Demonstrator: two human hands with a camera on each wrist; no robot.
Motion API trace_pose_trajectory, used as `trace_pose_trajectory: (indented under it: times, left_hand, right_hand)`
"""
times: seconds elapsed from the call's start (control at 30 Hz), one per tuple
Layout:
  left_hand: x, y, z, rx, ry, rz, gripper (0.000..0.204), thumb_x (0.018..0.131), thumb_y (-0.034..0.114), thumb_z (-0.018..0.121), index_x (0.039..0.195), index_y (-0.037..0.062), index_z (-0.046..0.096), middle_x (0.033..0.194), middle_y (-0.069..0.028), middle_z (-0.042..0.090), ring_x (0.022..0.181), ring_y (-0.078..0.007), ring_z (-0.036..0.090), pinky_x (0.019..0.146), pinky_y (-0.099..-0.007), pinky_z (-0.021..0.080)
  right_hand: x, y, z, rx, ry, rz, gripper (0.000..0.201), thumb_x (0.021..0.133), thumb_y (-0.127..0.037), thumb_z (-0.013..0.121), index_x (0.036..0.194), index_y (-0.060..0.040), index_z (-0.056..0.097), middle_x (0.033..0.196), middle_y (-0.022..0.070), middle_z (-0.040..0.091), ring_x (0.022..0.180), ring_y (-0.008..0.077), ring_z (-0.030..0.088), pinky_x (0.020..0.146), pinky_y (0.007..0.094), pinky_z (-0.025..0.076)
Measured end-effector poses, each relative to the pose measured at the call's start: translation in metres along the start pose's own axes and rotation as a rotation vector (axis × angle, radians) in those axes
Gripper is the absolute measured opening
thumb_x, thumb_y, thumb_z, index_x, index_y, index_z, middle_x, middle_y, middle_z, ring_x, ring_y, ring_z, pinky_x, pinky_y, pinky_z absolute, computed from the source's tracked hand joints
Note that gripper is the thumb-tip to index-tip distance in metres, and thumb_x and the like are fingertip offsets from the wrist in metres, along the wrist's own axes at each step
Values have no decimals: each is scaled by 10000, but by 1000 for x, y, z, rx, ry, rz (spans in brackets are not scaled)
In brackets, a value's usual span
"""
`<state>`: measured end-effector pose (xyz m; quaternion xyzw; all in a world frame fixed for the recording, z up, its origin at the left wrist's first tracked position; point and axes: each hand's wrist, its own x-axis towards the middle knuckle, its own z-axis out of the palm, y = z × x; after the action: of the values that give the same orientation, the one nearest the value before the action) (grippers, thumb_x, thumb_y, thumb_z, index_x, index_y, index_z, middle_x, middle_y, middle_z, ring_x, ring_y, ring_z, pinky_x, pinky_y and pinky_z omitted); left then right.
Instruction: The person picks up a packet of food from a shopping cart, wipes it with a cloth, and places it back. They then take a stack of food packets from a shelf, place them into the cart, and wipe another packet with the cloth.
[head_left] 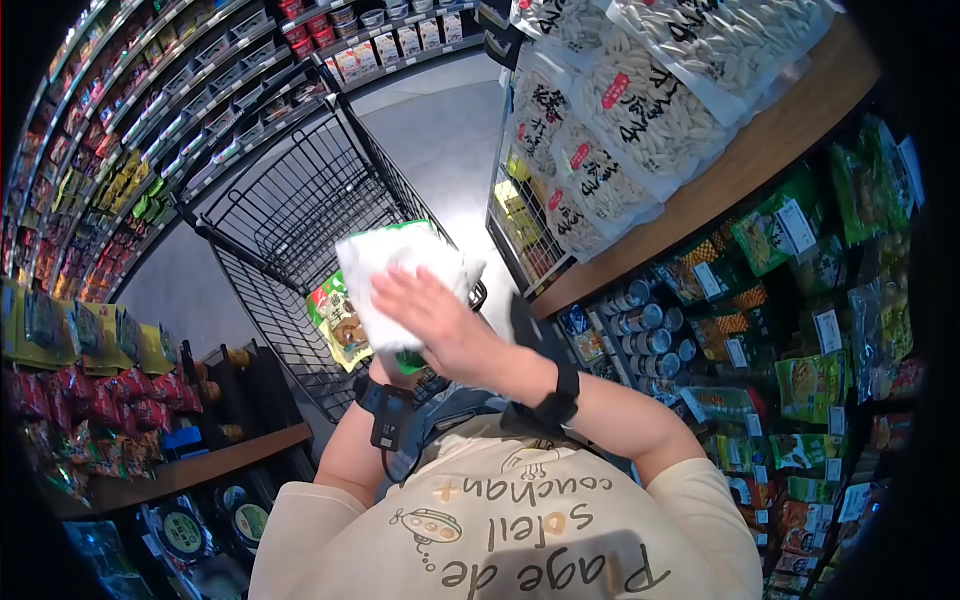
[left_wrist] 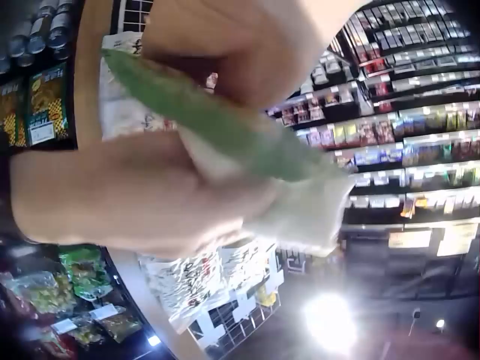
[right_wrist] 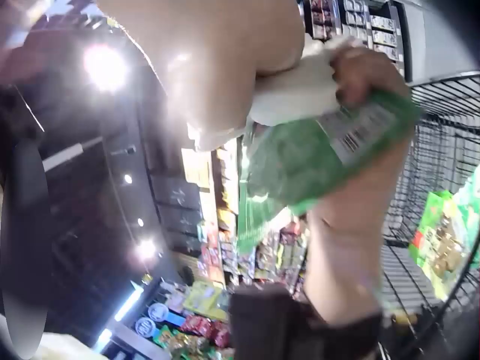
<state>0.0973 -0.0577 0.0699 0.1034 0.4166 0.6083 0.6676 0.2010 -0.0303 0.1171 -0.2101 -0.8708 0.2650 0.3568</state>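
Observation:
My left hand (right_wrist: 369, 73) grips a green plastic packet (right_wrist: 300, 161) with a barcode label, its fingers curled over the edge in the right wrist view. A soft white sheet (head_left: 375, 265), like cloth or paper, lies over the packet's other face. In the head view my right hand (head_left: 435, 310) rests on that sheet, fingers straight and side by side. The packet shows there only as green edges, and it hides most of my left hand. Both hands are over the near end of the black wire shopping cart (head_left: 290, 200).
A green and yellow food packet (head_left: 340, 325) lies in the cart. On the right, a wooden ledge (head_left: 690, 200) bears large bags of seeds (head_left: 640, 105), with hanging packets and cans (head_left: 650, 340) below. Snack shelves (head_left: 110, 150) line the left; grey floor (head_left: 430, 110) runs ahead.

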Motion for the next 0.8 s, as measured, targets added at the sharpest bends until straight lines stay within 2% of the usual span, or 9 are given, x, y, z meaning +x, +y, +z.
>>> trace_pose_trajectory:
  times: [0.1,0.17,0.3,0.4,0.47,0.5,0.57,0.73,0.8]
  left_hand:
    - [28,-2,-32,-60,34,-22,516,812,543,459,991,59,472,864,-52,494,701,-149,468,639,-255,415]
    - [60,6,-38,-356,-489,-31,500,813,554,452,935,69,461,786,-36,468,670,-130,452,620,-249,409]
    - [56,23,-42,-177,-160,95,225,882,284,477,898,62,449,741,-21,452,596,-98,423,512,-224,385]
    - [47,26,-40,-21,-76,139,186,898,264,448,856,83,434,716,1,412,597,-91,405,508,-217,367]
    - [38,23,-31,11,5,143,143,904,226,429,854,91,436,729,4,432,600,-87,416,516,-217,379]
    - [34,21,-28,38,88,148,108,910,187,410,853,100,438,742,7,451,602,-84,427,524,-218,391]
    - [32,15,-30,67,10,148,77,910,165,413,883,108,456,773,5,494,632,-84,469,543,-229,416]
    - [30,6,-21,96,-145,204,157,934,154,363,942,58,486,860,-24,575,756,-86,554,687,-228,461]
    - [23,7,-5,174,-121,180,150,932,154,370,932,58,486,817,-5,567,715,-67,541,653,-210,451]
  right_hand:
    - [-25,-4,1,251,-63,38,469,718,49,448,1186,10,437,1250,177,431,1199,308,377,987,379,308]
    - [-39,3,-7,454,-162,247,438,743,35,431,1180,-2,447,1185,173,479,1133,287,440,951,357,343]
    - [-71,41,-19,742,-79,870,353,814,-45,391,1157,-26,472,981,92,576,905,152,544,796,274,432]
    - [-62,51,-34,637,152,756,398,770,-25,435,1165,-56,477,1058,112,560,993,194,526,857,313,401]
    - [-48,52,-40,-214,68,282,474,717,-29,506,1185,-94,473,1202,131,479,1137,253,428,932,389,326]
    - [-45,52,-35,-374,-53,281,521,681,-60,553,1192,-131,476,1322,129,349,1222,295,309,963,472,243]
    - [-47,71,-12,-563,-181,206,520,681,-94,580,1187,-160,482,1356,124,291,1229,292,299,948,520,240]
    - [-82,108,24,-487,-545,258,734,655,-316,691,1270,-120,343,1328,147,308,1225,298,300,993,512,212]
    - [-81,112,19,-334,-457,296,722,660,-305,687,1267,-111,346,1330,153,300,1228,306,292,999,480,225]
